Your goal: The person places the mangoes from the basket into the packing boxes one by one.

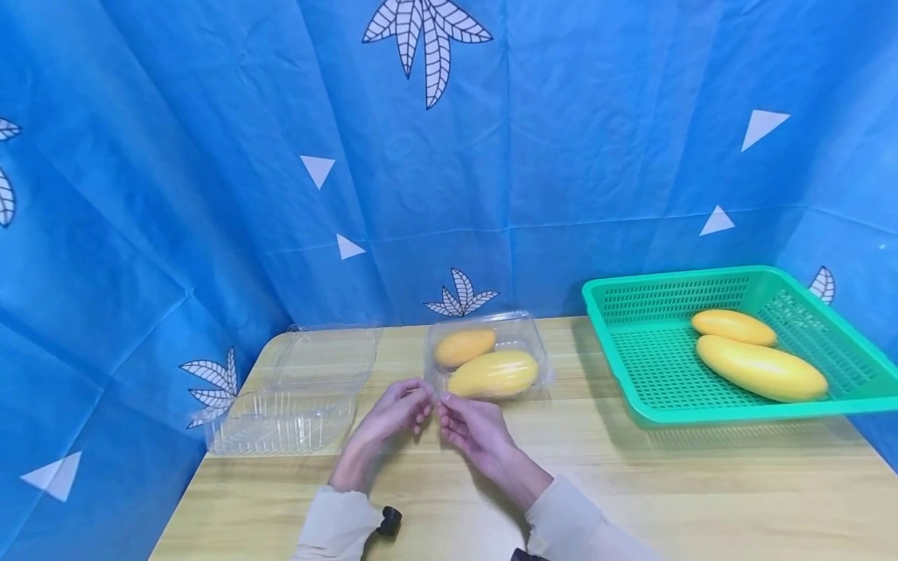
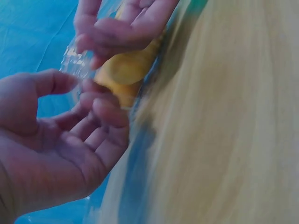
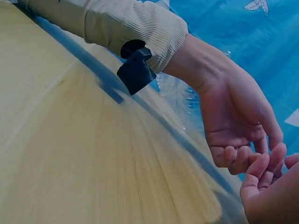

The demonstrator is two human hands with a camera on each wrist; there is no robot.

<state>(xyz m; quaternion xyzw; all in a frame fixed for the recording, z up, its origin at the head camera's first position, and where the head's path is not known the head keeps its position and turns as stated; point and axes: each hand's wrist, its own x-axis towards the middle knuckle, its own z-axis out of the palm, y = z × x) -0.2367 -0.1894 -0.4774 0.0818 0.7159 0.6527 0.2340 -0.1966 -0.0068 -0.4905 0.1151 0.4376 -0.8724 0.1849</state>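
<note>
A clear plastic clamshell box (image 1: 522,336), its lid down, holds a small orange-yellow fruit (image 1: 465,347) and a larger, longer yellow fruit (image 1: 494,374). At the box's front left corner, my left hand (image 1: 394,409) pinches the rim between thumb and forefinger, the other fingers loosely bent. Right beside it, my right hand (image 1: 479,432) pinches the same corner, thumb on top and fingers curled under. The left wrist view shows both hands' fingertips (image 2: 70,83) close together in front of the box. From the right wrist, the box corner is hidden behind the hands.
A second clear plastic box (image 1: 281,425) stands with its lid laid back at the left of the wooden table (image 1: 701,499). At the right, a green basket (image 1: 617,351) holds two yellow fruits (image 1: 761,370). Blue cloth (image 1: 561,156) hangs behind and at the sides.
</note>
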